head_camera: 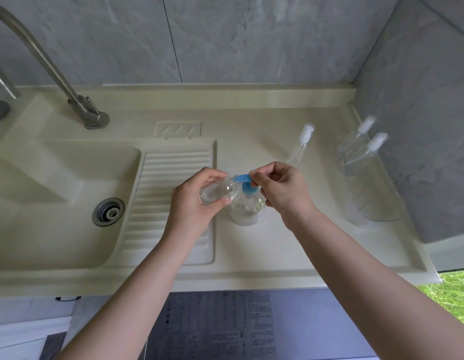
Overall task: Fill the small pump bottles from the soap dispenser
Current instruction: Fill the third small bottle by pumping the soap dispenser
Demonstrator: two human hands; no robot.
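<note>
A clear soap dispenser (pixel 247 209) with a blue pump head (pixel 243 179) stands on the cream counter in the middle of the view. My left hand (pixel 197 196) grips a small clear bottle (pixel 216 192), tilted on its side with its open neck against the blue spout. My right hand (pixel 282 190) rests on the blue pump head with curled fingers pinching it. Behind my right hand lies a loose white pump top with its tube (pixel 302 142).
Two small clear pump bottles (pixel 355 152) with white tops stand at the right by the grey wall. A sink basin (pixel 51 193) with a drain (pixel 108 211), a ribbed drainboard (pixel 171 188) and a metal faucet (pixel 77 102) lie to the left. The counter's front edge (pixel 225 284) is near me.
</note>
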